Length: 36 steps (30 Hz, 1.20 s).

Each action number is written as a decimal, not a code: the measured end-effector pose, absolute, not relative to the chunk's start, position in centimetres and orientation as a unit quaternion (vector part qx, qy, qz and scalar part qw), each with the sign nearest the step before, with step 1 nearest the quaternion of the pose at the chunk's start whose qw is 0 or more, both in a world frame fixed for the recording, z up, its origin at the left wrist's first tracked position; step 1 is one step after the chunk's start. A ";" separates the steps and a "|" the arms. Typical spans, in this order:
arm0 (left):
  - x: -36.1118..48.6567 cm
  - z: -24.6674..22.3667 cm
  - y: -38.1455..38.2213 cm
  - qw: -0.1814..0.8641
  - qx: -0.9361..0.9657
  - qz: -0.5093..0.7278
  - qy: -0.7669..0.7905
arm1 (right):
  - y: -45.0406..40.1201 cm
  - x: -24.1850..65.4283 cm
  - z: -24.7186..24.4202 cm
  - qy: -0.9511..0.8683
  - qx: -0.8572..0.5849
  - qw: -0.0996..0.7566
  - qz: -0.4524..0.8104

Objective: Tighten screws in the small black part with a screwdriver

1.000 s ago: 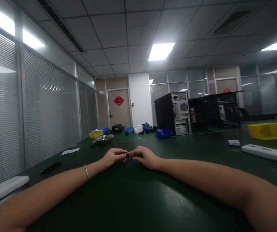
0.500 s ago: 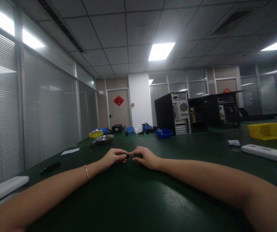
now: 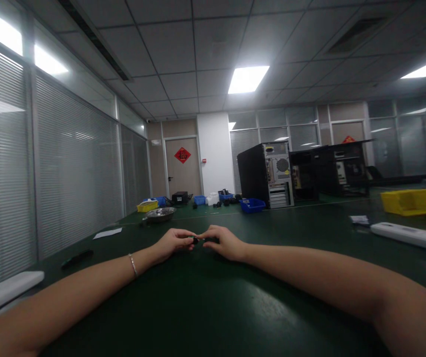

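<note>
Near the middle of the green table, my left hand pinches a small black part between thumb and fingertips. Its exact kind is too small to make out. My right hand is close on the other side, its index fingertip at the top edge of the part. A dark gap shows between the right thumb and index finger, and nothing held is visible there. The remaining right fingers are mostly hidden behind the hand.
Beyond my hands lies a metal bowl, with a blue bin and a black computer case further right. A yellow bin and white power strip lie right. A dark tool and paper lie left.
Both arms stay almost in place. The right thumb and fingers have shifted very slightly beside the small black part, which remains in my left hand.
</note>
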<state>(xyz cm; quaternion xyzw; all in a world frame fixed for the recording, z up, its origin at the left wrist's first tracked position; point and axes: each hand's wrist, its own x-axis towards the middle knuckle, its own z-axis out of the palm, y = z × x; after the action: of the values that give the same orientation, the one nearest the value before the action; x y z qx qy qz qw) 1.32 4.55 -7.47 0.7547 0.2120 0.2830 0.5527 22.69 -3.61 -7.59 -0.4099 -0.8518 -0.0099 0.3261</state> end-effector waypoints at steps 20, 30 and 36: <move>1.4 -6.7 3.8 0.600 0.710 0.309 0.204 | -4.1 22.2 -7.4 -0.831 -0.437 0.344 -0.026; 1.6 -7.3 4.6 0.614 0.668 0.362 0.217 | -4.2 22.2 -7.3 -0.820 -0.449 0.353 -0.023; 1.7 -7.4 4.7 0.553 0.732 0.337 0.213 | -4.1 22.2 -7.4 -0.817 -0.452 0.357 -0.033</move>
<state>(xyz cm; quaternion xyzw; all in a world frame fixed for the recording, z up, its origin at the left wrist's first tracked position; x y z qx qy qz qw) 1.72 4.72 -7.43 0.7317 0.2128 0.3369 0.5530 22.21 -4.09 -7.38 -0.4515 -0.8173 -0.0331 0.3565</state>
